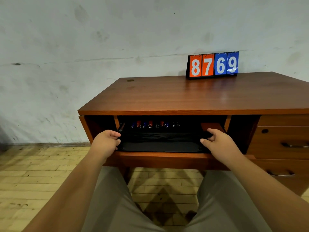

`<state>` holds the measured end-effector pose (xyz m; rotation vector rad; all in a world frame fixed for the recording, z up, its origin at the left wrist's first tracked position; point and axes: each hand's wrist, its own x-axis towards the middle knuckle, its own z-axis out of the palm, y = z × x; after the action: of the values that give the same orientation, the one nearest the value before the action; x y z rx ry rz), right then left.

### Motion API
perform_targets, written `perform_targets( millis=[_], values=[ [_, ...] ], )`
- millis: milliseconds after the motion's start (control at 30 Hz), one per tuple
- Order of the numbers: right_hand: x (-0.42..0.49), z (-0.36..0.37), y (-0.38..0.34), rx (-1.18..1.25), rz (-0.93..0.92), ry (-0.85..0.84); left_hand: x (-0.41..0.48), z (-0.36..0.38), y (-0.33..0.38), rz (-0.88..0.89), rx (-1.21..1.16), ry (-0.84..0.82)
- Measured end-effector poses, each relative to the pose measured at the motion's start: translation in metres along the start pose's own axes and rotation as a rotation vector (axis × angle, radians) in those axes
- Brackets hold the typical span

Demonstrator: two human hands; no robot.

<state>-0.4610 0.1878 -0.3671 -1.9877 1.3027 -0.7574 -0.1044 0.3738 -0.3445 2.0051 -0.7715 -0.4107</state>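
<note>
Black flip board (160, 145) lay flat in the open drawer (163, 159). Left hand (107, 141) and right hand (219, 142) each curled round an end (rings at back). Best lifted level, clear of the desktop (184, 112).

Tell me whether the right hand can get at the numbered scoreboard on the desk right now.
Likely yes, once freed: the right hand grips the black board in the drawer. The desk top before the scoreboard is bare, though it stands far back.
</note>
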Motion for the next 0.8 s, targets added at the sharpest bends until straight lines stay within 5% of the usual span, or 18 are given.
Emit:
perform_targets(
  millis=[567,800],
  values=[
    [0.002,-0.004,0.005,-0.124,-0.045,-0.126,-0.009,0.017,-0.009,0.067,0.271,0.235],
    [0.004,-0.001,0.001,-0.147,-0.053,-0.03,-0.015,0.013,-0.009,0.224,0.345,0.154]
  ],
)
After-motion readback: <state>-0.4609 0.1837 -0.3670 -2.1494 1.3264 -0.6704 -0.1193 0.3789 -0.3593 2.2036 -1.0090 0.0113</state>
